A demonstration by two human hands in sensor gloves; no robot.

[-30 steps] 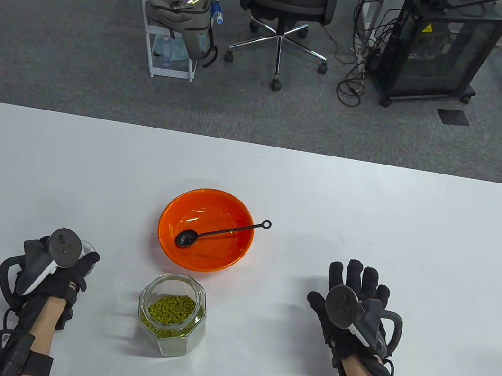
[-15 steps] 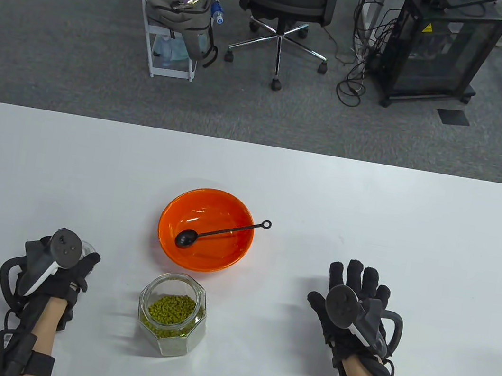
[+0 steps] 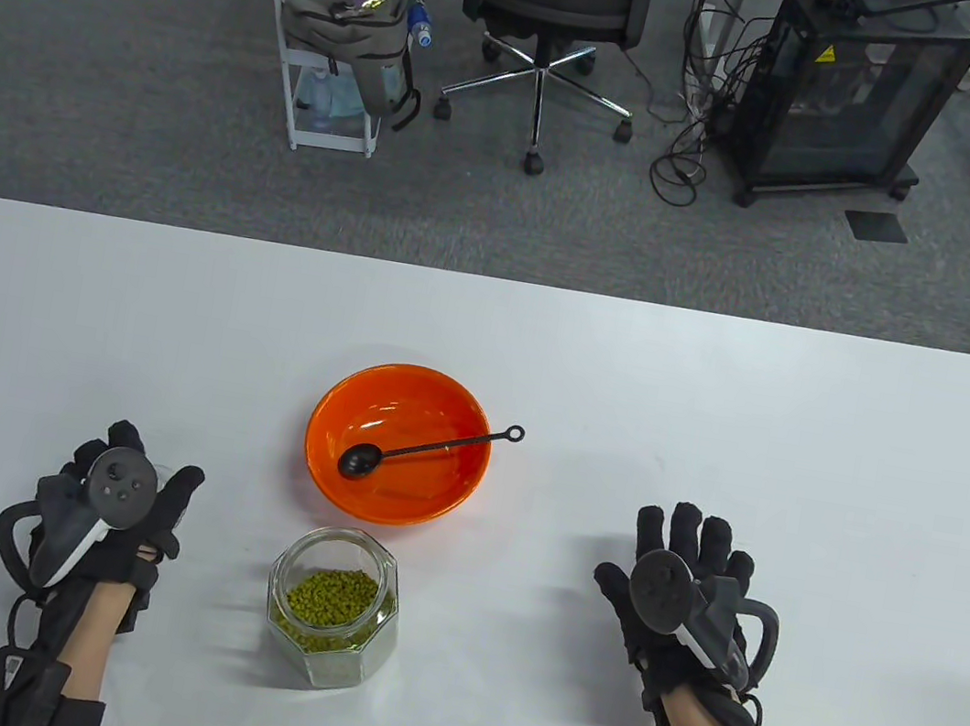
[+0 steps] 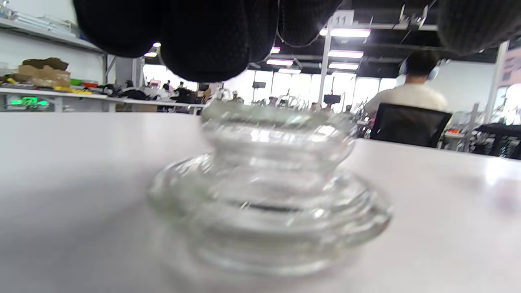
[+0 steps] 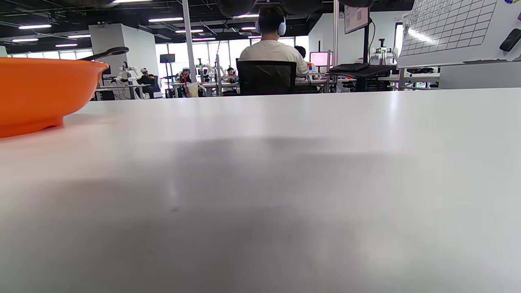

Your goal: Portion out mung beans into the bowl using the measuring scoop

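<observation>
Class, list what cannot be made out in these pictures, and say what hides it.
- Glass lid: table view, under the left hand; left wrist view, blurred.
- Jar and mung beans: absent from both wrist views.
- Scoop: right wrist view, bowl hides all but the handle tip.

Left hand [image 3: 117, 506]: black sensor glove, white-and-grey tracker strapped to its back, at the table's near left; fingers spread and extended forward, gloved fingertips [image 4: 203, 44] hanging slack in the left wrist view, gripping nothing. Forearm bare above a black wrist strap.

Right hand [image 3: 679, 590]: black sensor glove, matching tracker; palm down, fingers straight and splayed, thumb out to the left.
</observation>
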